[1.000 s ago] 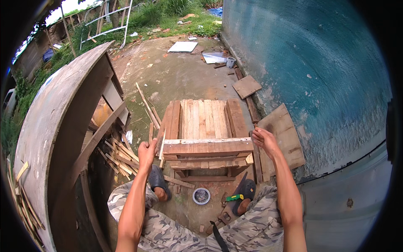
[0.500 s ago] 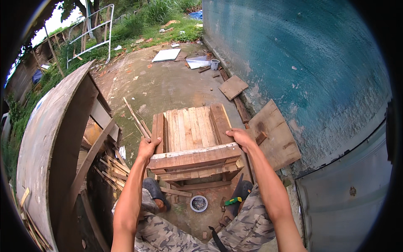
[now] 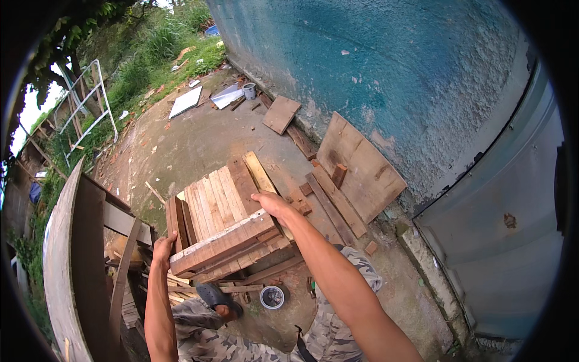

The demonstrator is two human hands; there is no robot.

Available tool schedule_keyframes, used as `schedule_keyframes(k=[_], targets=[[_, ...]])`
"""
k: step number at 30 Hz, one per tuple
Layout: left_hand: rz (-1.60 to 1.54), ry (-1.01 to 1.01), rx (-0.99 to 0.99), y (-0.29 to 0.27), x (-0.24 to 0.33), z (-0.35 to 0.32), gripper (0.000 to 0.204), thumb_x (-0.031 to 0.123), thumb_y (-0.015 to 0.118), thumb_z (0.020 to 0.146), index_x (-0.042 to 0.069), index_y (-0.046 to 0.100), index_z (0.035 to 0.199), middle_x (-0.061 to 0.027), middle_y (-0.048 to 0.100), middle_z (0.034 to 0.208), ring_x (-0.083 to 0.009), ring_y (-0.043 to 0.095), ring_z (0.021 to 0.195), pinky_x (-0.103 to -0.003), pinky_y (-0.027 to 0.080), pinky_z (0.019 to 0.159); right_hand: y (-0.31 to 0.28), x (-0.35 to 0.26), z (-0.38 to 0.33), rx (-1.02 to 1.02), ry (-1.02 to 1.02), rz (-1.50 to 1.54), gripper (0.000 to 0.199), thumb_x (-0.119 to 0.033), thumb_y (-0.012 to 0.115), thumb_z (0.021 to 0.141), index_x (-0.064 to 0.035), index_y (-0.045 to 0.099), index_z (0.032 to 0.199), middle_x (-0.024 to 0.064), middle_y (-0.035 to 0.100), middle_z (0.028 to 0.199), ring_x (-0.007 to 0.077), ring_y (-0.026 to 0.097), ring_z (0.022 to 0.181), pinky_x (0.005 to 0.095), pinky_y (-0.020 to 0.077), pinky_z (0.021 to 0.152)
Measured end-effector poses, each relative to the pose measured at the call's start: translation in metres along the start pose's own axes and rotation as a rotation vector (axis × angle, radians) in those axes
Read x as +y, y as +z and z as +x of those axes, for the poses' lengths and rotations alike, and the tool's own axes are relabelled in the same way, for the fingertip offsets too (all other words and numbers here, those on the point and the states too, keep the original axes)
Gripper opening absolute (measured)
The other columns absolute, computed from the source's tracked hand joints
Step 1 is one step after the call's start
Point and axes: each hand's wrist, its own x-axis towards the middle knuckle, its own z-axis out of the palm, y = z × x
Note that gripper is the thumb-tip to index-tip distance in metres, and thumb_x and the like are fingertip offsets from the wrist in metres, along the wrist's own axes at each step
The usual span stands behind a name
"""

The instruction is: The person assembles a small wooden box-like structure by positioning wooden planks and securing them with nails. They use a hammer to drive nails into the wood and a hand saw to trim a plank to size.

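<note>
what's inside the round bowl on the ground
The round bowl holds small greyish pieces, too small to identify. They cover its bottom, so whatever lies beneath them can't be seen.

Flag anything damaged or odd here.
Mostly wear: the blue wall has chipped paint; the metal panel at right has a brown blotch, perhaps rust. The wooden frame has patchy white along its near edge. Loose boards lie askew to its right.

The slatted frame (image 3: 211, 202) is matt wood. The wall (image 3: 374, 66) looks rough; the trousers (image 3: 238, 346) are cloth.
</note>
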Motion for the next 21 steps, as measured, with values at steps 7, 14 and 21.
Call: schedule_keyframes(k=[7, 14, 21], targets=[[-0.006, -0.048, 0.048, -0.01, -0.01, 0.012, 0.075, 0.036, 0.078, 0.09, -0.014, 0.047, 0.137, -0.0211, 0.064, 0.127, -0.0271, 0.064, 0.115, -0.038, 0.048, 0.099, -0.004, 0.005, -0.009, -0.017, -0.019, -0.161, 0.08, -0.044, 0.044, 0.103, 0.0051, 0.017, 0.159, 0.0197, 0.014, 0.168, 0.0297, 0.013, 0.157, 0.0389, 0.0143, 0.126], [0.028, 0.001, 0.03, -0.009, -0.011, 0.013, 0.063, 0.038, 0.076, 0.091, -0.009, 0.058, 0.128, -0.018, 0.067, 0.121, -0.0275, 0.066, 0.108, -0.04, 0.049, 0.097, -0.002, 0.005, -0.003, 0.014, -0.033, -0.204, 0.076, -0.043, 0.044, 0.102, 0.0042, 0.022, 0.158, 0.0199, 0.019, 0.167, 0.0304, 0.017, 0.156, 0.0386, 0.0152, 0.126], [-0.059, 0.016, 0.033, 0.002, -0.003, -0.001, 0.042, 0.031, 0.07, 0.096, -0.008, 0.064, 0.11, -0.0153, 0.071, 0.104, -0.0235, 0.07, 0.086, -0.036, 0.056, 0.076, -0.007, 0.003, -0.003, -0.045, -0.069, -0.105, 0.076, -0.038, 0.049, 0.1, 0.0094, 0.026, 0.155, 0.0244, 0.025, 0.164, 0.0315, 0.023, 0.154, 0.0369, 0.0207, 0.124]])
